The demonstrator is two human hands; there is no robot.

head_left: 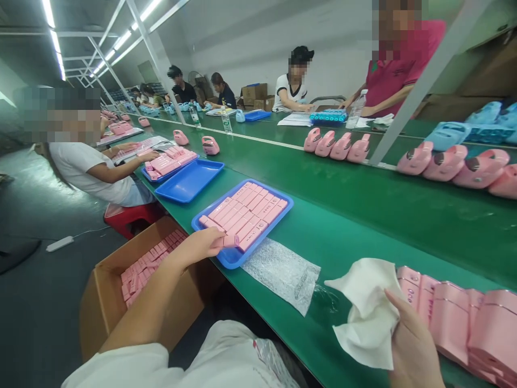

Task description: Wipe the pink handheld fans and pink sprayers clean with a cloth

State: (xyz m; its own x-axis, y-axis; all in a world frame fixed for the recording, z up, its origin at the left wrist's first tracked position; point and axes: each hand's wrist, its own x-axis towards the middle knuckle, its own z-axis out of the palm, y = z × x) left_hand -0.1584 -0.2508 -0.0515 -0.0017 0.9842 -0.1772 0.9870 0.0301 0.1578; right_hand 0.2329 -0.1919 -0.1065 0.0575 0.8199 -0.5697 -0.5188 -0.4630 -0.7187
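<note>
My left hand (208,241) pinches a pink plastic piece (229,241) at the near edge of a blue tray (231,260). Rows of similar long pink plastic pieces (246,210) lie side by side in that tray. In my right hand (414,339) is a crumpled white cloth (367,307), its corners hanging loose above the green table. Right beside this hand stands a row of larger pink plastic casings (452,318), partly cut off by the frame. A clear bubble-wrap bag (283,272) lies flat between the tray and the cloth.
A cardboard box (100,302) holding pink pieces stands on the floor at my left. Another blue tray (189,182) sits farther along the green table (339,231). Pink handled units (339,145) line the middle, near a slanted metal post (428,86). A co-worker (81,167) sits at left.
</note>
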